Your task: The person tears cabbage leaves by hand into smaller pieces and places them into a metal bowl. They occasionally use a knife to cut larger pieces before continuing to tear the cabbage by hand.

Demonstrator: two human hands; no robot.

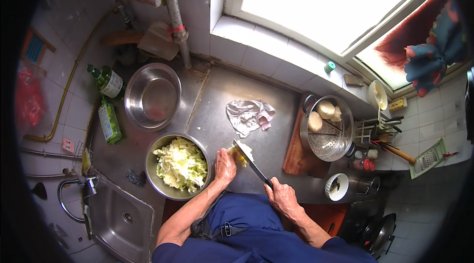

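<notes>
My right hand [285, 197] grips the black handle of a kitchen knife [251, 164], whose blade points up and to the left. Under and beside the blade is a piece of pale yellow-white cabbage [245, 152]. My left hand [225, 166] holds this piece from its left side, fingers curled around it. To the left of that hand stands a stainless steel bowl [151, 181] heaped with chopped cabbage leaves [180, 165]. A crumpled white cloth [250, 115] lies on the steel counter [222, 81] beyond the knife.
An empty steel basin [152, 96] stands behind the bowl, near green bottles [110, 124]. The sink [118, 222] is at left. A steamer pot [329, 129] holding pale round buns sits by a wooden board [294, 155] at right. A white bowl [336, 187] is near the counter's front edge.
</notes>
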